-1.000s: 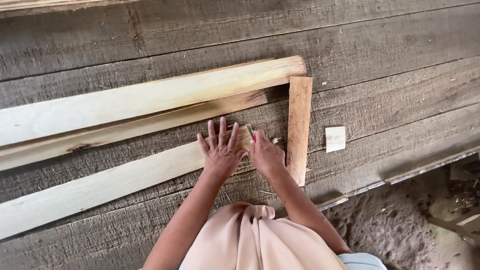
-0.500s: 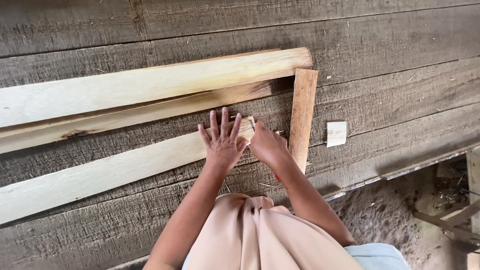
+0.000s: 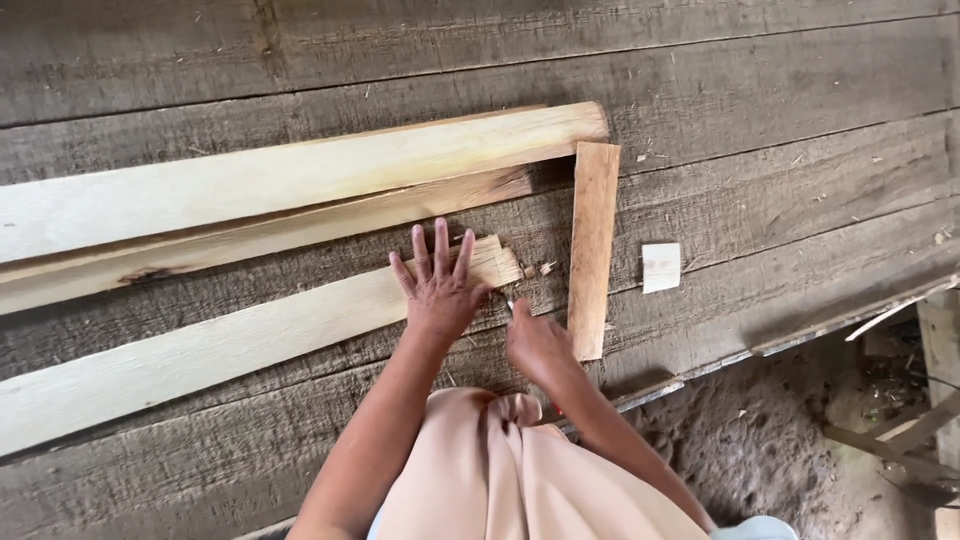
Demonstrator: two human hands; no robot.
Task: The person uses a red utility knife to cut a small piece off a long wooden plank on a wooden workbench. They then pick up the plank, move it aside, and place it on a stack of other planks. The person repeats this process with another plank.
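Pale wooden slat (image 3: pixel 250 345) flat on grey plank floor (image 3: pixel 760 90), near its front edge. Left hand (image 3: pixel 440 290) spread open, pressing slat's right end. Right hand (image 3: pixel 535 345) curled just beside; hold unclear.

- Left hand (image 3: pixel 437 290): centre of frame, flat, fingers spread, pressing on the right end of a pale wooden slat (image 3: pixel 230 345).
- That slat runs from the left edge of the frame up to the centre, lying on the grey weathered plank floor (image 3: pixel 780 90).
- Right hand (image 3: pixel 535 342): just right of the left hand, closed; whether it holds anything cannot be told.
- Short upright board (image 3: pixel 594 248): right of centre, just beside the right hand, top end meeting the wide pale board (image 3: pixel 300 180).
- Small pale wood offcut (image 3: pixel 661 267): right of the short board, apart from it.
- Bare soil (image 3: pixel 770 450): lower right, beyond the floor edge.
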